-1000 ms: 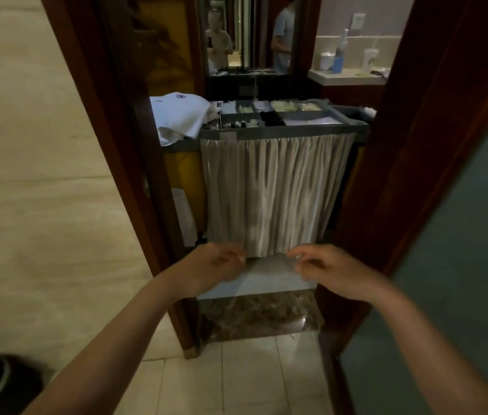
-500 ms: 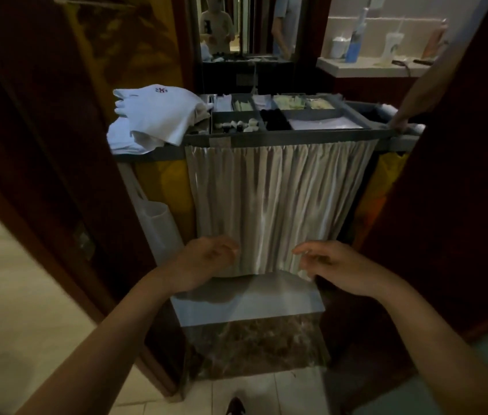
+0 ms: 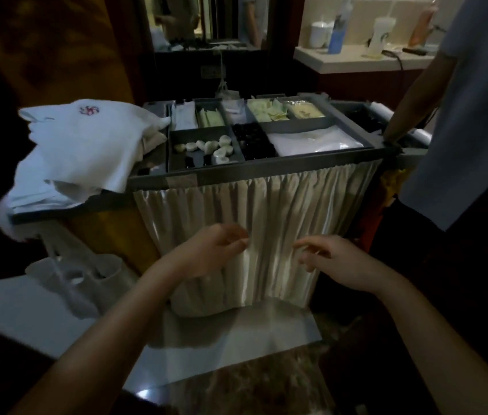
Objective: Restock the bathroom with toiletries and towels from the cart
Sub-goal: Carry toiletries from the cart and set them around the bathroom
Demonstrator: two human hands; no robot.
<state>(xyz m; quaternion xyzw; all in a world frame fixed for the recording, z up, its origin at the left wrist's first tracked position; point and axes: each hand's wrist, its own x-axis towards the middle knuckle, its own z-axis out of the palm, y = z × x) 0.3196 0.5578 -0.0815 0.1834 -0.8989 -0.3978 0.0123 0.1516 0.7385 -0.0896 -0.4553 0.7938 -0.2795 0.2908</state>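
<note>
A housekeeping cart (image 3: 266, 169) stands in the doorway in front of me. Its grey top tray holds compartments of small white toiletries (image 3: 212, 146), dark items (image 3: 253, 140) and pale green and yellow packets (image 3: 269, 110). A pleated beige curtain (image 3: 281, 211) hangs over the cart's front. White towels (image 3: 84, 148) with a red emblem lie piled on its left end. My left hand (image 3: 209, 250) and my right hand (image 3: 332, 259) hover side by side in front of the curtain, fingers loosely curled and holding nothing.
Another person (image 3: 461, 115) stands at the cart's right end, a hand on its rim. A counter (image 3: 356, 59) with bottles and a cup lies behind. A white bag (image 3: 81, 277) hangs at the cart's left. Dark wooden door frames flank both sides.
I have come closer to the cart, which now fills the view. Both hands stay raised in front of the curtain. The other person has come into view on the right.
</note>
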